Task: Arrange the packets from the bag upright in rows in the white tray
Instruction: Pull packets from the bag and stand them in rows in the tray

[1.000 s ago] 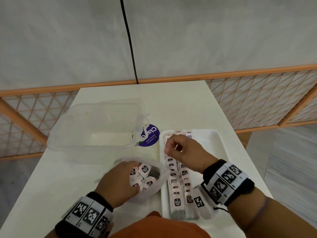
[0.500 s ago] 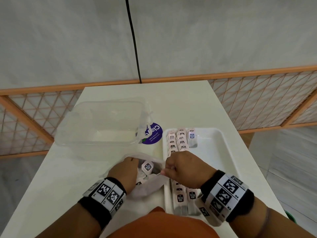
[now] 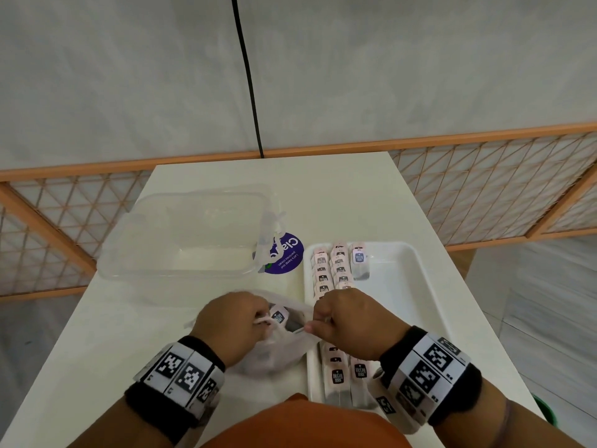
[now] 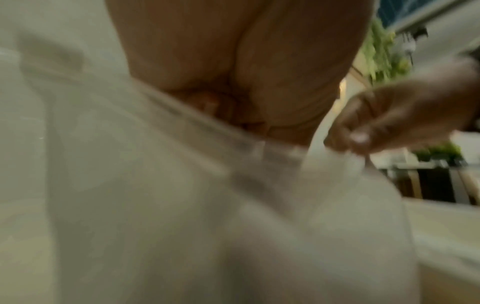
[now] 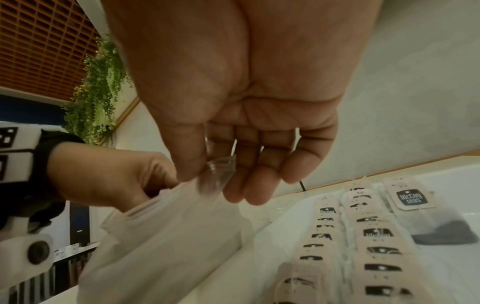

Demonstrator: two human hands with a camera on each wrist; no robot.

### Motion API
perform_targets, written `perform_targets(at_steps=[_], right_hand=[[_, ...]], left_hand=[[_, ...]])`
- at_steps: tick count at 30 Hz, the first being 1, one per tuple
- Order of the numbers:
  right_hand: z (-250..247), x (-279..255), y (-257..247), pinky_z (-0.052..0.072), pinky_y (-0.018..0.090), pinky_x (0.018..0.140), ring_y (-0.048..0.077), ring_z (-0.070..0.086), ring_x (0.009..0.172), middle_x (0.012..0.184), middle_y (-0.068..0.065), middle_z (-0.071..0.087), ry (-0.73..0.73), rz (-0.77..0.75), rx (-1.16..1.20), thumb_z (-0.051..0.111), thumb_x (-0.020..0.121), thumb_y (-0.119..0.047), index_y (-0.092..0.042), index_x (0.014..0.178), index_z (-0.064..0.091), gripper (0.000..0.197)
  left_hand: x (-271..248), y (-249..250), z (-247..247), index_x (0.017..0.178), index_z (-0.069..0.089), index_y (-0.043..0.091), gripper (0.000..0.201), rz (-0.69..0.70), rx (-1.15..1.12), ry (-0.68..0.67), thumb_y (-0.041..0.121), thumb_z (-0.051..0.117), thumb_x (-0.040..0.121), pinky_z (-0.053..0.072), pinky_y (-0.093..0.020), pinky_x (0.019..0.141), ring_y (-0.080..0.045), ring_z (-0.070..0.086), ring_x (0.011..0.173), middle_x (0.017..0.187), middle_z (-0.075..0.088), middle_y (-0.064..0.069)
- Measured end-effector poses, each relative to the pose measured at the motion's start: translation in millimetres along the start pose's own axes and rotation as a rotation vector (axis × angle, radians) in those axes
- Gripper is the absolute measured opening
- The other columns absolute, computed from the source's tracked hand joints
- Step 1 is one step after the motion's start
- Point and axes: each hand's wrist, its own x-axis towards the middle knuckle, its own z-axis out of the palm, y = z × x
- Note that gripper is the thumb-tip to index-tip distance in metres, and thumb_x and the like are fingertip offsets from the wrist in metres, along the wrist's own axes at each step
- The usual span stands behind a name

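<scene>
A clear plastic bag (image 3: 284, 347) lies on the table just left of the white tray (image 3: 416, 286). My left hand (image 3: 232, 321) pinches the bag's left rim and my right hand (image 3: 342, 318) pinches its right rim (image 5: 221, 170), holding the mouth apart. One pink-tagged packet (image 3: 278, 315) shows in the opening. In the tray, several packets (image 3: 332, 270) stand upright in two rows along the left wall, and a third row holds one packet (image 3: 359, 258) at the far end. The left wrist view is blurred; it shows the bag (image 4: 182, 205) below my palm.
A clear plastic box (image 3: 187, 234) sits at the back left of the table, with a round purple sticker (image 3: 286, 257) beside it. The right half of the tray holds nothing. An orange lattice railing (image 3: 484, 189) runs behind the table.
My right hand left the tray's rows and came to the bag's right rim. My left hand drew out of the bag and took its left rim.
</scene>
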Motion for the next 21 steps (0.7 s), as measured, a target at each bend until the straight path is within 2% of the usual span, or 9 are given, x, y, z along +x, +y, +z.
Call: perform_targets(at_steps=[4, 6, 9, 11, 13, 15, 18, 21], right_hand=[[-0.2, -0.2, 1.3, 0.044, 0.027, 0.070, 0.013, 0.055, 0.075, 0.081, -0.004, 0.063, 0.011, 0.006, 0.070, 0.055, 0.090, -0.049, -0.021, 0.083, 0.067, 0.031], [-2.3, -0.1, -1.4, 0.042, 0.024, 0.072, 0.007, 0.052, 0.077, 0.083, -0.009, 0.058, 0.056, 0.004, 0.157, 0.057, 0.088, -0.050, -0.026, 0.088, 0.067, 0.026], [-10.0, 3.1, -11.2, 0.043, 0.017, 0.073, 0.000, 0.052, 0.079, 0.093, -0.012, 0.057, 0.176, 0.014, 0.320, 0.062, 0.085, -0.050, -0.032, 0.099, 0.063, 0.023], [-16.3, 7.4, -19.6, 0.048, 0.020, 0.072, 0.002, 0.056, 0.074, 0.092, -0.012, 0.060, 0.216, 0.050, 0.498, 0.065, 0.084, -0.048, -0.033, 0.102, 0.061, 0.024], [-20.1, 12.1, -25.9, 0.048, 0.019, 0.068, 0.001, 0.057, 0.068, 0.085, -0.011, 0.062, 0.212, 0.083, 0.690, 0.067, 0.083, -0.042, -0.033, 0.100, 0.060, 0.020], [-20.6, 16.2, -28.5, 0.048, 0.020, 0.063, 0.005, 0.059, 0.065, 0.081, -0.004, 0.063, 0.196, 0.101, 0.807, 0.072, 0.083, -0.033, -0.030, 0.098, 0.061, 0.019], [-20.8, 18.5, -27.2, 0.049, 0.022, 0.058, 0.012, 0.059, 0.060, 0.075, 0.006, 0.060, 0.213, 0.112, 0.805, 0.073, 0.083, -0.020, -0.030, 0.093, 0.061, 0.018], [-26.2, 13.3, -27.7, 0.049, 0.022, 0.055, 0.013, 0.063, 0.058, 0.067, 0.003, 0.059, 0.176, 0.101, 0.787, 0.064, 0.090, -0.017, -0.026, 0.097, 0.060, 0.012]], left_hand=[[-5.9, 0.1, -13.0, 0.086, 0.065, 0.028, 0.006, 0.004, -0.457, 0.071, 0.029, 0.069, 0.082, 0.046, -0.022, 0.062, -0.004, 0.058, 0.066, 0.077, 0.066, 0.008], [-4.2, -1.3, -18.0, 0.087, 0.063, 0.029, 0.011, -0.011, -0.681, 0.053, 0.034, 0.069, 0.080, 0.048, -0.025, 0.062, -0.003, 0.057, 0.064, 0.076, 0.066, 0.006], [-2.3, -0.2, -22.0, 0.093, 0.063, 0.029, 0.029, -0.024, -1.008, -0.006, 0.046, 0.066, 0.069, 0.054, -0.046, 0.072, -0.020, 0.063, 0.078, 0.084, 0.067, 0.000], [-1.1, 3.7, -21.9, 0.098, 0.061, 0.021, 0.026, -0.026, -1.187, -0.062, 0.034, 0.069, 0.077, 0.054, -0.053, 0.077, -0.033, 0.063, 0.081, 0.088, 0.066, -0.013], [-1.5, 11.5, -22.9, 0.103, 0.054, 0.008, 0.017, -0.013, -1.297, -0.110, 0.016, 0.063, 0.091, 0.055, -0.045, 0.066, -0.037, 0.062, 0.074, 0.083, 0.064, -0.021], [-2.1, 18.3, -24.5, 0.104, 0.050, 0.004, 0.013, -0.008, -1.334, -0.125, 0.011, 0.055, 0.094, 0.052, -0.035, 0.056, -0.034, 0.061, 0.065, 0.076, 0.062, -0.022], [-2.3, 21.1, -26.0, 0.105, 0.050, 0.003, 0.014, -0.001, -1.348, -0.110, 0.011, 0.052, 0.093, 0.050, -0.031, 0.052, -0.030, 0.058, 0.061, 0.074, 0.063, -0.021], [-3.1, 21.7, -27.0, 0.102, 0.052, 0.003, 0.008, -0.016, -1.354, -0.104, 0.005, 0.051, 0.094, 0.049, -0.030, 0.051, -0.029, 0.056, 0.059, 0.072, 0.061, -0.021]])
